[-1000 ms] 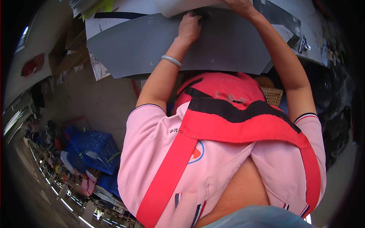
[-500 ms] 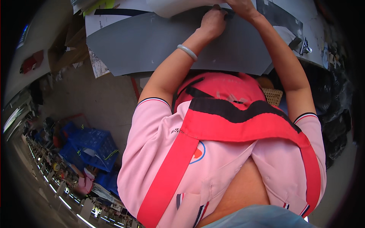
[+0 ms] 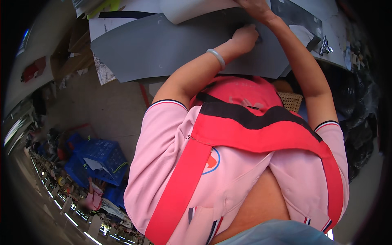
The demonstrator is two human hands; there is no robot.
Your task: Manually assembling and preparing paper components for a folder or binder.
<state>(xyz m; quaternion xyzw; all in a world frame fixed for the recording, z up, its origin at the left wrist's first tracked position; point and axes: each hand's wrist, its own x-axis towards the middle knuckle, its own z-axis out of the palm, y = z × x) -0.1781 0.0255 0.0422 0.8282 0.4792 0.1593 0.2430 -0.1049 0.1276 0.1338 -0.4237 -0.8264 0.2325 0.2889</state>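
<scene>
A large dark grey sheet (image 3: 134, 51) with small pale corner marks lies over the near side of the table. My left hand (image 3: 246, 38), a pale bangle (image 3: 216, 58) on its wrist, is closed low over this sheet. A small dark bit shows at its fingers, too hidden to name. Further back, my right hand (image 3: 258, 9) grips the edge of a whitish translucent sheet (image 3: 183, 9), which curls up above the grey one. The upper picture edge cuts off part of the right fingers.
A black strip (image 3: 126, 14) lies at the back left, and a metal binder clip (image 3: 325, 46) sits at the table's right. Blue crates (image 3: 102, 157) stand on the floor to the left, near another person in pink (image 3: 94, 199). Black plastic bags (image 3: 361, 122) are heaped at right.
My left hand has moved right and nearer to me across the grey sheet, out from beside the whitish sheet's edge. My right hand has stayed almost in place at the whitish sheet.
</scene>
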